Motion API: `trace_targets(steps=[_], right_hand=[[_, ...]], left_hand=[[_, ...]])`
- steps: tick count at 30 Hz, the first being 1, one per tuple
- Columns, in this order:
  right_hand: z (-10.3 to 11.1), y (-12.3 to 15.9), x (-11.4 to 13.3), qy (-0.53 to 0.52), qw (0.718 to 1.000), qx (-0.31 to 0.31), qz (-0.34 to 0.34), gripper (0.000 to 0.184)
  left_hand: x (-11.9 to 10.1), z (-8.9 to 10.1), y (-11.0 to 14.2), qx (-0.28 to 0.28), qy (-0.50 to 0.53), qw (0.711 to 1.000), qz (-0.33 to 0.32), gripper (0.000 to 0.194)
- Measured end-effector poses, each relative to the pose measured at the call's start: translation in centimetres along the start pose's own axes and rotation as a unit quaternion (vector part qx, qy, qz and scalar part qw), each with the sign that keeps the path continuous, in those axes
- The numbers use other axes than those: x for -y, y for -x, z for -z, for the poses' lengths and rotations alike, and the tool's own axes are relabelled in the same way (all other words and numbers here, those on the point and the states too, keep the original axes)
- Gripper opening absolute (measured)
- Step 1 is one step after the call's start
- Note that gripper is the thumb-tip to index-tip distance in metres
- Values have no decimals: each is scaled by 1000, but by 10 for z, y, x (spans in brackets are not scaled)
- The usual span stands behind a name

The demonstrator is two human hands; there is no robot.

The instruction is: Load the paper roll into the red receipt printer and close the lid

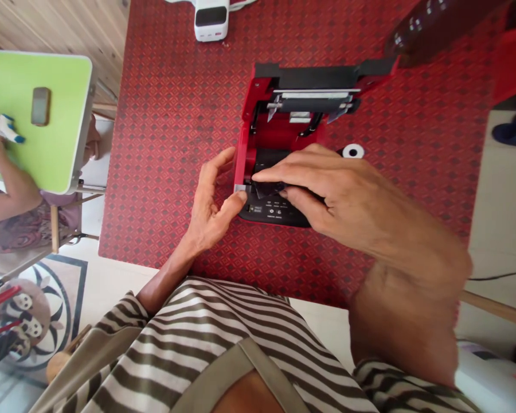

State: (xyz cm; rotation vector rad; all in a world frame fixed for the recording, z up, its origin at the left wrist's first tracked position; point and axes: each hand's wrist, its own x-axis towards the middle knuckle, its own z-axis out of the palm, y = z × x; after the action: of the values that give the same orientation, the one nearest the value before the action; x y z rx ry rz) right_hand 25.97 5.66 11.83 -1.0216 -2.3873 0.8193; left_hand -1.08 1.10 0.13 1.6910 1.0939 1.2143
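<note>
The red printer point(279, 143) sits open on the red-patterned worktop point(163, 115). The left hand point(210, 201) steadies its corner, fingers loosely spread; the right hand point(331, 189) pinches a small black piece point(267, 188) at the front panel (seat it squarely, I'd say, pressing gently).

Your right hand point(327, 189) covers most of the printer's black front panel point(269, 212) — its labels are too small to read. The white device point(211, 20) is cut off by the top edge — the dark object point(434, 26) near the top right corner is blurred.
</note>
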Motion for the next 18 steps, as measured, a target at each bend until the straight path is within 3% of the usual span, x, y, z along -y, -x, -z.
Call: trace_targets(steps=[3,6,11,15,18], right_hand=[[-2,2,-6,13,998,-47,38,33],[-4,4,-2,48,992,-108,41,27],[-10,16,15,116,977,-177,22,26],[-21,36,18,131,969,-210,10,28],[-29,53,17,108,971,-212,0,40]], left_hand=[[-19,0,-3,-37,-127,990,-48,76],[-37,-1,-9,-49,-193,973,-119,67],[-53,-5,-22,-61,-213,958,-181,20],[-61,-4,-22,-47,-244,950,-189,24],[-66,-1,-18,-20,-251,950,-186,23]])
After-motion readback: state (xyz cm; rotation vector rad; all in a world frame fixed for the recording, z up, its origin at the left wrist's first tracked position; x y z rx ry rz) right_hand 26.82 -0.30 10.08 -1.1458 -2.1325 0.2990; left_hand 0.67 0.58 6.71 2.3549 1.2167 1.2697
